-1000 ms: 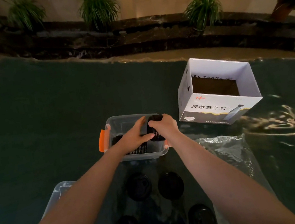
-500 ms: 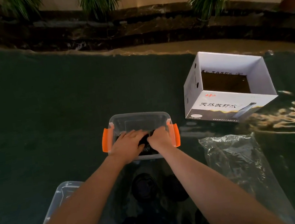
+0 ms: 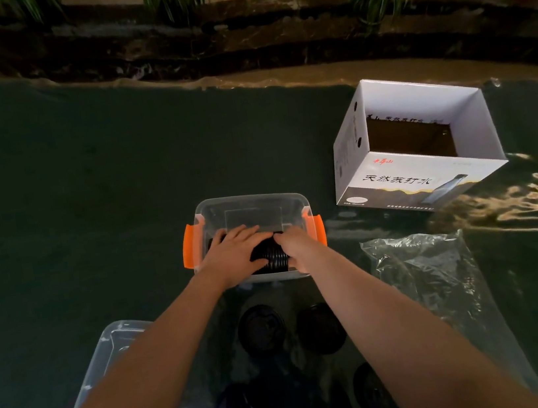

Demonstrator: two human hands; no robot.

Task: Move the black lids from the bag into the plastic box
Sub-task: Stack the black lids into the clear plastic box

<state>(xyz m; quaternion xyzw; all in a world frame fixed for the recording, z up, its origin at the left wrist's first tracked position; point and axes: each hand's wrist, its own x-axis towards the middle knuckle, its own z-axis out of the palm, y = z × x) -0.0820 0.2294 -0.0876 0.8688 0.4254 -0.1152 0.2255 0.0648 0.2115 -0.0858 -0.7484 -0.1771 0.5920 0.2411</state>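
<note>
Both hands, left hand [image 3: 233,255] and right hand [image 3: 296,246], clasp stacked black lids [image 3: 271,255] inside plastic box [image 3: 250,206] on dark green surface [image 3: 69,197]; cardboard box [image 3: 396,182] at 2 o'clock.

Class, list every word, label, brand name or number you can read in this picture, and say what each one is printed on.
"天然苏打水": large dark characters on the front face of the white cardboard box.
Same box, red brand mark at upper left of that face: too small to read.
Same box, fine print along the bottom edge, oval mark and writing on the inner back wall: blurred, unreadable.
Plastic box, black lids, plastic bag: no text visible.
</note>
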